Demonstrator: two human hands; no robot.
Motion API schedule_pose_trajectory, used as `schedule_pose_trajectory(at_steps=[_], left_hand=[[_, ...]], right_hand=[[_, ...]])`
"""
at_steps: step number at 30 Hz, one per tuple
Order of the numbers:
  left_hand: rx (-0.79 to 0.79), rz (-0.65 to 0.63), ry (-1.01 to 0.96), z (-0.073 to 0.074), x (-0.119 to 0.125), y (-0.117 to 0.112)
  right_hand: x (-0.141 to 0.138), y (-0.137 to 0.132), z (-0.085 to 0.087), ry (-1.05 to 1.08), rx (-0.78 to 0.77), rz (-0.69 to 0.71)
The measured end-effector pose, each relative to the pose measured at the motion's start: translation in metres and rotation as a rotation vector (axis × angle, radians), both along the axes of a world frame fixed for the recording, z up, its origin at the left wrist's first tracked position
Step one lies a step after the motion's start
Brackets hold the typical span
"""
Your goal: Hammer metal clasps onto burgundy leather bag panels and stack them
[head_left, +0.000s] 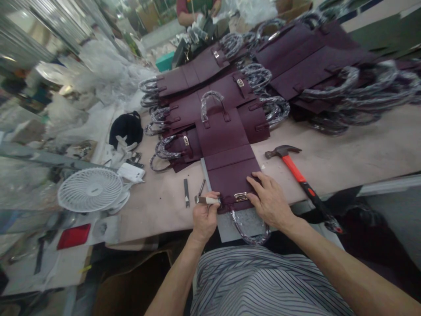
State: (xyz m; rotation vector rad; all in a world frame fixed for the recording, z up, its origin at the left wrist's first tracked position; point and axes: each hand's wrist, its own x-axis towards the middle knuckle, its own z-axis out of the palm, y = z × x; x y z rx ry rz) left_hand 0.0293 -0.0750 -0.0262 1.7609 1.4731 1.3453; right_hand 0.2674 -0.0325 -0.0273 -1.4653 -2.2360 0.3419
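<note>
A dark burgundy handbag panel lies flat before me, its plastic-wrapped handle hanging toward my lap. My left hand is closed around a small tool with a metal end and a pale section, at the panel's lower left corner; its exact kind is unclear. Fingers spread, my right hand rests on the panel, touching it beside a gold-coloured metal clasp. A grey board shows beneath the panel. Right of my right hand lies a claw hammer with a red and black handle.
More burgundy bag pieces are spread behind, with a larger stack at the right. A flat metal strip, a white fan and a black cap lie left. Across the table, a person's arm shows.
</note>
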Motion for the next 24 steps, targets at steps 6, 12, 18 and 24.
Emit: schedule_pose_trajectory(at_steps=[6,12,18,24], left_hand=[[-0.137,-0.008,-0.149,-0.004,-0.009,0.004],[-0.141,0.015,-0.154,-0.005,-0.005,0.0],[-0.118,0.094,-0.095,-0.004,0.003,-0.003],[-0.082,0.086,-0.046,-0.002,0.004,-0.002]], right_hand=[[0.0,0.001,-0.001,0.003,0.015,0.003],[-0.001,0.0,-0.002,0.0,0.019,0.001],[-0.002,0.0,0.0,-0.005,0.016,-0.005],[0.0,0.0,0.0,-0.004,0.016,-0.008]])
